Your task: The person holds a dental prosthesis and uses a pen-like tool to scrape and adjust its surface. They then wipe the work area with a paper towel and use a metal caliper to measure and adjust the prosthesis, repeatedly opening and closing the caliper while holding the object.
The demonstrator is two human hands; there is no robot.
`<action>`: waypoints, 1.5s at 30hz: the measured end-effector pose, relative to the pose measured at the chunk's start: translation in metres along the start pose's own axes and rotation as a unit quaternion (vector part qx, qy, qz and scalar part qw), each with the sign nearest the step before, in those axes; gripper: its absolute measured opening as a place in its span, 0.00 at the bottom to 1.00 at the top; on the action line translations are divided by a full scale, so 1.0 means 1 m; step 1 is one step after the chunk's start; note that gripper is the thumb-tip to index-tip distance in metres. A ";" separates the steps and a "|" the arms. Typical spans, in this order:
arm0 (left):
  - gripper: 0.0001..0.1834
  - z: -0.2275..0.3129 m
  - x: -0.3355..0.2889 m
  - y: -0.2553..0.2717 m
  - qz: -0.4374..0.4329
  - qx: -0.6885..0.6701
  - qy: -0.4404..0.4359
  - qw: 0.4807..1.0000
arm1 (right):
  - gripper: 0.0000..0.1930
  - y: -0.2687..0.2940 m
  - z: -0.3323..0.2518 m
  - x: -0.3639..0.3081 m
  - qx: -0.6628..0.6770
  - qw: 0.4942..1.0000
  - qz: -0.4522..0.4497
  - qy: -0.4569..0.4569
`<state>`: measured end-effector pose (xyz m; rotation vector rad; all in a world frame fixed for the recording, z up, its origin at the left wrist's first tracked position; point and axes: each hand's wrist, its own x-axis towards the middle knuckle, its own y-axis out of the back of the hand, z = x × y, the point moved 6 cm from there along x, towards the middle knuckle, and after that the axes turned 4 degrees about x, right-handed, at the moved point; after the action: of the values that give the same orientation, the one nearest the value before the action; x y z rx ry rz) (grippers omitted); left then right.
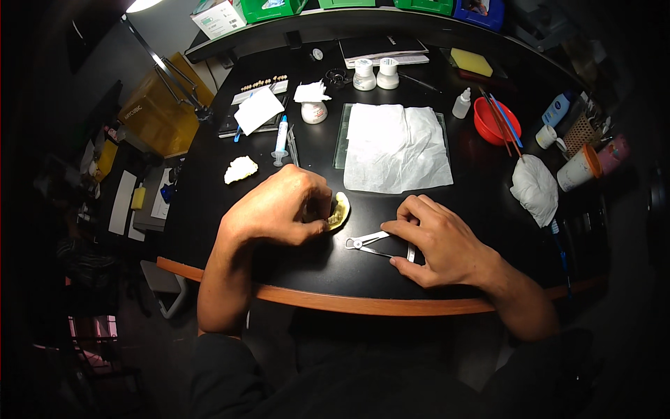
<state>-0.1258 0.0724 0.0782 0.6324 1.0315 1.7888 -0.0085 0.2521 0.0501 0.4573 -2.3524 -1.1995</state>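
Black tabletop (pixel 300 276): my L hand (pixel 289 202) pinches the yellowish arch pc (pixel 340 211), just beyond the metal caliper (pixel 358 244) my R hand (pixel 443 241) pinches by its arms. Arch prob light, stiff, brittle; hold edges. Caliper's prob slick.

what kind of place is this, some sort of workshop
Probably a dental lab bench: the left hand holds a yellow arch-shaped piece, the right hand a metal caliper, and a row of small tooth-like tabs lies further back.
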 end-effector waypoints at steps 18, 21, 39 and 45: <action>0.05 -0.003 0.009 -0.012 0.027 -0.072 -0.045 0.996 | 0.25 0.003 -0.006 0.005 0.018 0.997 0.077 0.025; 0.06 0.006 0.013 -0.021 0.002 -0.111 -0.044 0.993 | 0.24 -0.002 -0.009 0.008 0.026 0.996 0.086 0.022; 0.07 0.010 0.025 -0.034 0.010 -0.140 -0.064 0.988 | 0.11 -0.010 0.003 0.012 0.025 0.995 0.098 0.024; 0.10 0.013 0.022 -0.030 0.060 -0.119 -0.122 0.984 | 0.12 -0.008 0.002 0.013 0.036 0.994 0.096 0.023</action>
<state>-0.1103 0.1032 0.0587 0.7545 0.6157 1.8484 -0.0201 0.2425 0.0456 0.2705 -2.3459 -1.0098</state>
